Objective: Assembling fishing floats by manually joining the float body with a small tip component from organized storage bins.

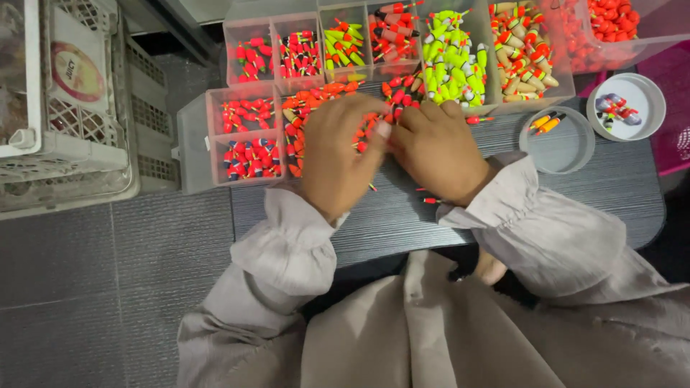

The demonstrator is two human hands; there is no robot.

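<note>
- orange and red fishing floats (327,92) lie in a loose heap on the dark ribbed counter (618,179), just near the clear compartment boxes (248,136).
- left hand (338,154) rests on the heap, fingers curled together over a few floats.
- right hand (437,147) touches it, fingertips pinched on something small; exactly what, i cannot tell.
- risk, as i judge it: a sweeping wrist could roll stray floats (430,200) off the near edge, or knock mixed colours into the wrong compartment.
- a shallow lid (557,147) with two floats sits right.

Left hand (338,154) and right hand (435,147) meet, fingers curled downward.
</note>
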